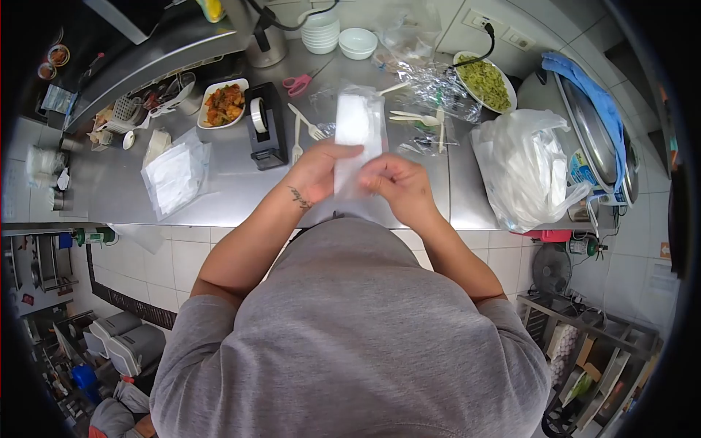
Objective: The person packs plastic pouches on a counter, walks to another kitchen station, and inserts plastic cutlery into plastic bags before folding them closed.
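Observation:
My left hand (321,169) is closed on the left side of a clear plastic sleeve (374,124) with a folded white napkin (353,120) in it, its thumb across the front. At the sleeve's lower right, my right hand (398,186) has its fingers curled in, slightly blurred; it seems to pinch the plastic edge. Just left of the sleeve lie a pale fork (310,125) and other cutlery. More light utensils (415,117) rest on crumpled clear plastic to the right. A stack of white napkins in plastic (175,174) lies on the counter's left part.
Behind my left hand stands a black tape dispenser (266,131), with pink scissors (297,85) and a food dish (223,104) nearby. A white plastic bag (522,168), a dish of green food (485,82) and a large pot (584,117) are at the right. White bowls (358,44) stand at the back.

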### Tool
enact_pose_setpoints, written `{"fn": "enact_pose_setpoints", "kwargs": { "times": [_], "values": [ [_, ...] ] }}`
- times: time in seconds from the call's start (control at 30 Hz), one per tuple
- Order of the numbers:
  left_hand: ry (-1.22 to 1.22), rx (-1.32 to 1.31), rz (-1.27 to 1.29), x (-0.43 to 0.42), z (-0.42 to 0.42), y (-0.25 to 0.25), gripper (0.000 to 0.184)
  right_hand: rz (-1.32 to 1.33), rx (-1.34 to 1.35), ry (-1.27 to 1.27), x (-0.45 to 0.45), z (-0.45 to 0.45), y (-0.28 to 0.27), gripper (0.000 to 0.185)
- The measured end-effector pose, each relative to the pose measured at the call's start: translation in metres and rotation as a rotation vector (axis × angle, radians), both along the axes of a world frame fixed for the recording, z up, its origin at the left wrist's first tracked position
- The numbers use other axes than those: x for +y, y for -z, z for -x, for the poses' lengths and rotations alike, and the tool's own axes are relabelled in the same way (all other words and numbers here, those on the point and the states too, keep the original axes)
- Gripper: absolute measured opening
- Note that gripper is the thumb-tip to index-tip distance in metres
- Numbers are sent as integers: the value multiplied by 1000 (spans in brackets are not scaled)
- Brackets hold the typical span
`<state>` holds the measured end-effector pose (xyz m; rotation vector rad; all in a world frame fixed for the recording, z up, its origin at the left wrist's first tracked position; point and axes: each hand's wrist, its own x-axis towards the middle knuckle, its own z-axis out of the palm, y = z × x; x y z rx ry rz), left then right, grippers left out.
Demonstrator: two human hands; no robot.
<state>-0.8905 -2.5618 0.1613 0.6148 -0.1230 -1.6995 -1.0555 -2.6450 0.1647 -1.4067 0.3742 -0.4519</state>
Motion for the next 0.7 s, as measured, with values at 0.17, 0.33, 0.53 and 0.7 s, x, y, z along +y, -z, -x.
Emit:
{"fn": "enact_pose_setpoints", "kwargs": {
  "times": [0.17,0.33,0.53,0.7],
  "values": [
    [-201,-321,-131,26,-8,16,35,216,27,46,34,-24,-7,4],
    [-375,-203,47,52,-16,24,35,-41,17,266,48,-65,7,5],
    [-346,-400,54,72,-31,13,42,-23,77,258,65,-83,5,5],
    [-185,-97,-156,89,-79,29,52,177,-78,142,85,-78,-5,5]
  ]
}}
